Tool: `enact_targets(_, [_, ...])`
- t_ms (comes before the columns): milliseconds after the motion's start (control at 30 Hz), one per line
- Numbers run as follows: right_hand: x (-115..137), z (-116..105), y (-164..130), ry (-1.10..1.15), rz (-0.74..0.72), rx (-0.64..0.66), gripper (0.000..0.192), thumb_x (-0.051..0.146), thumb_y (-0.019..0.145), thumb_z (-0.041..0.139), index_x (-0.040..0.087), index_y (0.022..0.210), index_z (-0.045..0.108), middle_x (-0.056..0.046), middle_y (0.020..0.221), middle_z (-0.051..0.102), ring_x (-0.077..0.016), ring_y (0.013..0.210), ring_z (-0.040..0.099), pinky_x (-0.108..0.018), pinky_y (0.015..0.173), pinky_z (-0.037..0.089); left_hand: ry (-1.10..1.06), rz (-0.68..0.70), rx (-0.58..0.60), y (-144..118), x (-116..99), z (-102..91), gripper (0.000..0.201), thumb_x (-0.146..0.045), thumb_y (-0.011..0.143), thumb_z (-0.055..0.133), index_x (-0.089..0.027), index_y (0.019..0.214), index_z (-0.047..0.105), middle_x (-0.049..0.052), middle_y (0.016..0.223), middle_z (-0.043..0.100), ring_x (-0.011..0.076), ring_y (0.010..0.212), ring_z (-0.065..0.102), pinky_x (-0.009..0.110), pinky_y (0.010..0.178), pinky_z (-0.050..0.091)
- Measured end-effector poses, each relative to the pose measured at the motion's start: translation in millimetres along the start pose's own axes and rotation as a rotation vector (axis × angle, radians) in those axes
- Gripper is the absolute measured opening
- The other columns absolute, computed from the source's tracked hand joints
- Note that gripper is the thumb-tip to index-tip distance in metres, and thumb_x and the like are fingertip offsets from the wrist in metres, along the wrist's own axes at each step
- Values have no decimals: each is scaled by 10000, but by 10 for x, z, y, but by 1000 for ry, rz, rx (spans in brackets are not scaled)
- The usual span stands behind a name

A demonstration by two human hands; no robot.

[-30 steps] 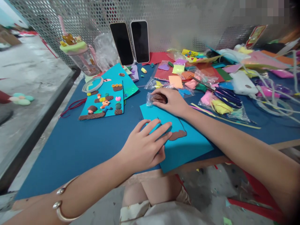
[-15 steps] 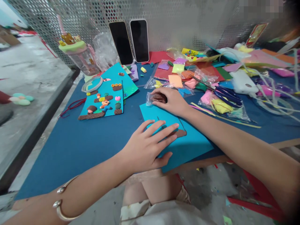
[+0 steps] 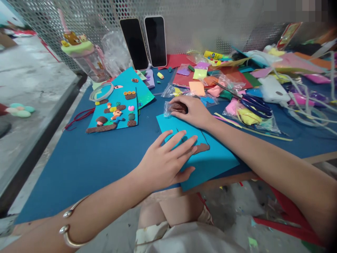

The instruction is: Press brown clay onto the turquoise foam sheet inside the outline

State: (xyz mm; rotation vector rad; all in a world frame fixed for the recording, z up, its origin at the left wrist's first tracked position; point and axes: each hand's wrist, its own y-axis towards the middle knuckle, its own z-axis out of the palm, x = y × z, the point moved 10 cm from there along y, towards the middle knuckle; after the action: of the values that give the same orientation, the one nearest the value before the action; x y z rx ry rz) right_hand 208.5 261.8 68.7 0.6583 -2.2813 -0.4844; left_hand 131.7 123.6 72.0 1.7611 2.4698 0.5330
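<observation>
Setting: craft workspace, probably indoors; building type unclear. Evidence: blue-topped table bearing bagged modelling clay, red paper and scissors; perforated metal panel behind; grey floor, coloured scraps underfoot.

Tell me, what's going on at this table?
A person's right hand grips a clear bag of brown clay near the far edge of a blue sheet. The left hand is spread over the sheet, partly hiding a flat brown shape. A blue card bearing small coloured figures lies to the left.
</observation>
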Motion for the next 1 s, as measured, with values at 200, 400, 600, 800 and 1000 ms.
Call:
enact_targets(200, [-3,5,-4,-6,0,2,245,256,794,642,193,1030,626,-66,1056,692,-234,978,638,-374,868,466,-131,-95,37,-17,127,58,391,-402,967,383,-302,1312,538,17,1395,515,297,1258,434,499,992,363])
enact_targets(400, [-14,14,-2,9,12,8,256,257,790,640,197,1039,629,-65,1053,694,-238,986,637,-383,879,463,-194,-148,62,-6,193,97,393,-421,966,371,-270,1239,610,57,1405,499,319,1268,415,499,991,365])
enact_targets(600, [-16,20,-2,22,9,11,265,248,784,635,191,1043,634,-76,1064,689,-248,995,631,-393,882,461,-137,-143,54,-41,192,106,445,-442,971,345,-250,1324,537,17,1493,400,308,1300,377,494,1043,323])
enact_targets(800, [-13,19,3,16,1,10,264,263,790,639,185,1043,629,-76,1062,690,-244,997,631,-388,886,463,-129,-76,49,-29,127,85,487,-463,978,303,-284,1416,418,6,1527,339,290,1320,358,493,1095,262])
enact_targets(1000, [-27,32,9,3,13,28,261,277,793,637,201,1043,623,-71,1086,682,-239,1015,626,-383,896,459,-138,-43,131,23,83,158,465,-473,975,341,-376,1430,366,-28,1533,325,295,1341,351,517,1114,242])
